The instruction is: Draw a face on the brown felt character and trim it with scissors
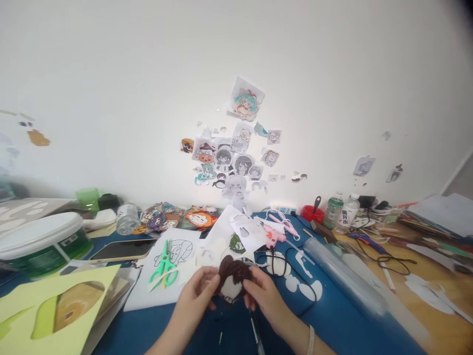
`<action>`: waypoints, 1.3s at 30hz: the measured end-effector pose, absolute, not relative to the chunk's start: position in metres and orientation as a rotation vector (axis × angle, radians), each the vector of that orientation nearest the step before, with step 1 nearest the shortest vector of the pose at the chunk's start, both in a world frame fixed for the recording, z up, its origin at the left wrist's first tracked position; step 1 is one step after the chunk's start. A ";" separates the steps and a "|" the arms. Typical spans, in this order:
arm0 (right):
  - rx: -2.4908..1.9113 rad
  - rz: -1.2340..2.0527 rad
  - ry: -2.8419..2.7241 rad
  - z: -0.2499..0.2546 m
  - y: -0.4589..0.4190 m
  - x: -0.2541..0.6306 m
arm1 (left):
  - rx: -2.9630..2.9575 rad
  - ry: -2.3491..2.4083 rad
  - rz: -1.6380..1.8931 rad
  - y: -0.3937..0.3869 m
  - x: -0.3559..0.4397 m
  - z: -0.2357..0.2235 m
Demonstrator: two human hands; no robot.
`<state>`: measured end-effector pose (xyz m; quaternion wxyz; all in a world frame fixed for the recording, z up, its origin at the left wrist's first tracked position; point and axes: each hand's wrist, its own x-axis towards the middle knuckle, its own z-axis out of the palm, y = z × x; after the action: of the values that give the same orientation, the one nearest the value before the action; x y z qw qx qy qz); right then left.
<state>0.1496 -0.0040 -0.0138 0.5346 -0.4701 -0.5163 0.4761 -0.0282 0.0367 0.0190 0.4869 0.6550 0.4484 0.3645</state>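
Between my two hands is a small cutout figure [233,286] with dark brown hair and a pale, blank face area. My left hand [205,288] pinches its left edge, thumb in front. On the opposite edge my right hand [260,290] grips it the same way. Below my right hand lies a dark pen-like tool [255,333] on the blue mat [207,330]; whether the hand touches it I cannot tell. Left of my hands, green scissors [165,268] rest on a white sheet with a line drawing [181,250]. White cut shapes [310,290] lie to the right.
A pink glue gun [274,236] with a black cord lies behind my right hand. A clear plastic roll [343,276] runs along the right. At left are a green-and-white tub [44,246], a phone [123,250] and yellow cut sheets [22,296]. Bottles [347,213] stand at the back right.
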 end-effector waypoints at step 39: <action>-0.965 1.329 -1.126 0.006 -0.015 0.151 | 1.180 0.815 0.914 0.022 -0.027 0.031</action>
<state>0.1513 -0.0152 0.0055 0.5439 -0.4065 -0.4746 0.5601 -0.0273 0.0219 0.0311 0.6598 0.5214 0.3603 0.4037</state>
